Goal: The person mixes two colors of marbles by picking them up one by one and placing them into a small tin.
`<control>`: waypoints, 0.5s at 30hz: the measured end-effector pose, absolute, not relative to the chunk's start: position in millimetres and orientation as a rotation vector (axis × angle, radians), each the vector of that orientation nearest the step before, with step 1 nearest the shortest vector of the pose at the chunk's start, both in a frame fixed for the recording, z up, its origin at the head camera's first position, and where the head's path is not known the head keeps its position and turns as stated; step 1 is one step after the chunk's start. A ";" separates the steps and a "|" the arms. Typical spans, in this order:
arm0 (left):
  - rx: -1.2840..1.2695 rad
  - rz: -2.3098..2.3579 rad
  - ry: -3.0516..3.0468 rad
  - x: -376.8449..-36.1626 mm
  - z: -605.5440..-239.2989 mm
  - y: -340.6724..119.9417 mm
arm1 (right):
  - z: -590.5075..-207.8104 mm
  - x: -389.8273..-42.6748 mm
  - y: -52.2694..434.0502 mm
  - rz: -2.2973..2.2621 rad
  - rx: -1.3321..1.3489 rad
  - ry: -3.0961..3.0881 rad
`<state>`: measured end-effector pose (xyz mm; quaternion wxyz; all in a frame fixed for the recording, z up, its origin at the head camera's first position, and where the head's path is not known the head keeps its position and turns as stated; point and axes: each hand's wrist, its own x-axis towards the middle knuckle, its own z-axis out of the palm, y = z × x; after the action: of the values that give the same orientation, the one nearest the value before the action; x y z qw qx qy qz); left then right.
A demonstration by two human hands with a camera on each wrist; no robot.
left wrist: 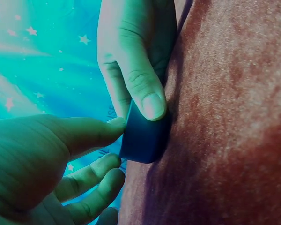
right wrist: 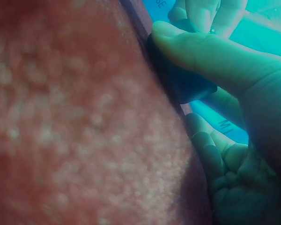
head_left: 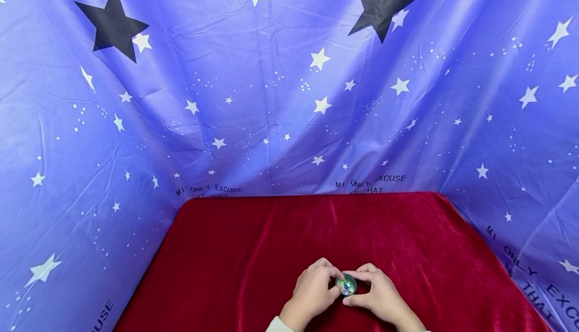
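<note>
A small round container [head_left: 346, 285] with a shiny green and blue top stands low over the red cloth; its smooth side looks dark in the left wrist view. My right hand [head_left: 382, 294] grips it from the right, thumb on the near side and fingers on the far side. From the left, my left hand [head_left: 316, 287] reaches to its top. The left thumb and a fingertip lie at the upper edge, apart from each other in the left wrist view. Whether anything small lies between them is hidden. The container's contents are too small to make out.
Red velvet cloth [head_left: 217, 251] covers the table under both hands. Blue-violet curtains [head_left: 271, 96] printed with stars and lettering hang behind the table and along its left and right sides.
</note>
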<state>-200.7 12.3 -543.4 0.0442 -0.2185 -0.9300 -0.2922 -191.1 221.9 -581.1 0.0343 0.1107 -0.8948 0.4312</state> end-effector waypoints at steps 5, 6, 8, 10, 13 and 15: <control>-0.657 -0.890 -2.856 -200.6 -544.5 12.7 | -580.7 -190.0 221.4 1.318 0.356 -2.722; -0.657 -0.887 -2.856 -200.5 -544.3 12.7 | -580.7 -189.9 221.4 1.318 0.356 -2.722; -0.658 -0.881 -2.855 -200.4 -543.9 12.9 | -581.2 -190.0 221.4 1.311 0.363 -2.721; -0.658 -0.878 -2.857 -200.3 -543.9 12.9 | -581.5 -190.2 221.5 1.313 0.364 -2.720; -0.657 -0.876 -2.858 -200.5 -544.0 13.1 | -582.3 -191.0 221.8 1.313 0.369 -2.725; -0.656 -0.878 -2.859 -200.6 -544.2 13.1 | -582.4 -191.2 222.0 1.318 0.371 -2.729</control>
<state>-200.6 13.1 -544.2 0.0397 -0.2140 -0.9330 -0.2866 -191.2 222.0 -582.4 0.0442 0.1215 -0.8930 0.4312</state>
